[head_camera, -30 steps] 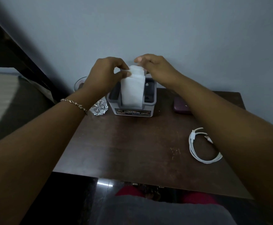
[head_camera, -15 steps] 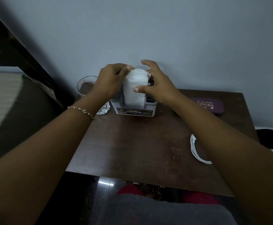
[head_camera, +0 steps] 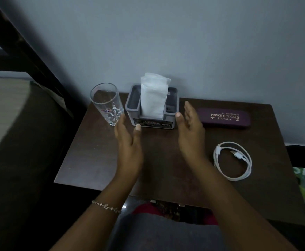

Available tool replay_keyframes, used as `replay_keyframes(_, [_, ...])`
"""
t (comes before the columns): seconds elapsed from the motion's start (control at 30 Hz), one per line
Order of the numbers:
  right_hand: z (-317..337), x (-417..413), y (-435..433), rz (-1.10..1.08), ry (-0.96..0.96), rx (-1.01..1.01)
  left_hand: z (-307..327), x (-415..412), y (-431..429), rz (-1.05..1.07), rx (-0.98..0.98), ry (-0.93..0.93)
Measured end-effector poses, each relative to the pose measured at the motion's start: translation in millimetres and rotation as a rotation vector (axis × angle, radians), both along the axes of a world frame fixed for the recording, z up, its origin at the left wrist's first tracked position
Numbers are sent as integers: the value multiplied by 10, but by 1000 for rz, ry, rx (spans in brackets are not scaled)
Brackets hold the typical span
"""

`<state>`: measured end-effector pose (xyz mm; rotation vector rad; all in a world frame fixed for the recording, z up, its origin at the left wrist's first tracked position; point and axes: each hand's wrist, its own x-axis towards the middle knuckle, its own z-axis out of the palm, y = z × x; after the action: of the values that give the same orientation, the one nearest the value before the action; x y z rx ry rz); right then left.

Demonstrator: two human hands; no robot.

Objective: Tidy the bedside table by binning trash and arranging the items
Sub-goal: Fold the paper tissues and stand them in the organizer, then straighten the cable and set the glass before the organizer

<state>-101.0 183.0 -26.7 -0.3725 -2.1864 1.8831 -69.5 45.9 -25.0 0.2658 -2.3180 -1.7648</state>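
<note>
- Your left hand (head_camera: 128,140) and right hand (head_camera: 189,129) hover over the worktop (head_camera: 166,165), fingers (head_camera: 188,109) straight and apart, holding nothing.
- The tissue box (head_camera: 132,105) stands just beyond your fingers, by the wall, tissues (head_camera: 153,98) upright inside.

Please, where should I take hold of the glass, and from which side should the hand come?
Probably round its middle, with the left hand coming from the front. The glass stands upright and widens toward the rim, so a wrap there should not slip. The holder stands close on its right and the wall is behind it, so the front is open.
</note>
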Motion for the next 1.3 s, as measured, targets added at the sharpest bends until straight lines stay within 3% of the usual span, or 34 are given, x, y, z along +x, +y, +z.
replay_keyframes(0.1, [31,-55,-45,12,-55,38,-126,-127,-66,10,135,-67])
replay_keyframes(0.23, [68,-114,-64,-6,-94,98,-232,-308,-79,3,164,-86])
replay_keyframes(0.7, [42,-274,2,-56,-95,125,-299,-536,151,-38,145,-117])
replay_keyframes(0.93, [176,-78,221,-47,-61,157,-52,-158,244,109,129,-223])
replay_keyframes(1.13, [165,159,1016,-256,-6,320,-103,166,758,-209,204,-295])
replay_keyframes(1.3, [-23,33,1554,-293,-253,372,-32,-136,1216,-364,56,-327])
